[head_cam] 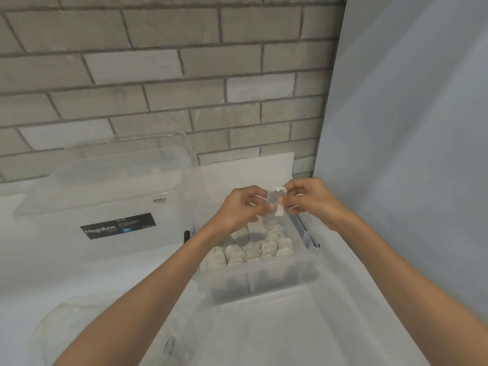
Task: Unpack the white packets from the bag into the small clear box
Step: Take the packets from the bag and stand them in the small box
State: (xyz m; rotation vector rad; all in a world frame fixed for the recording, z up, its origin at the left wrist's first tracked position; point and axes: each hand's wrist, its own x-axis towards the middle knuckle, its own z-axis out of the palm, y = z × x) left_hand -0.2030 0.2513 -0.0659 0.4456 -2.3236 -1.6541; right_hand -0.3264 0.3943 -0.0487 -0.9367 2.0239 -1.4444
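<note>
1. Clear plastic, crumpled, is noted nearest the viewer at lower left on the white-covered worktop (290, 334). It is judged to be the bag (87, 328); its contents cannot be made out.
2. Just beyond, at centre, the small clear box (264, 281) is found standing on the worktop. White packets (253, 250) are packed on edge in rows across its near and middle parts.
3. Above the far end of the box, one white packet (277, 204) is held between both hands. Its left edge is pinched by the curled fingers of the left hand (241, 207) and its upper right edge by those of the right hand (309, 198). Neither hand is free.
4. The held packet's long axis is set roughly upright, slightly tilted. The box lies directly beneath it and a little toward the person, so a short lowering is judged sufficient. Both hands are equally near. The far rows are partly hidden by the hands, so free space cannot be confirmed.
5. Farther back, a large clear box (105, 186) with a dark label is recorded at left, a brick wall (158, 75) behind, and a pale sheet (409, 128) at right.
</note>
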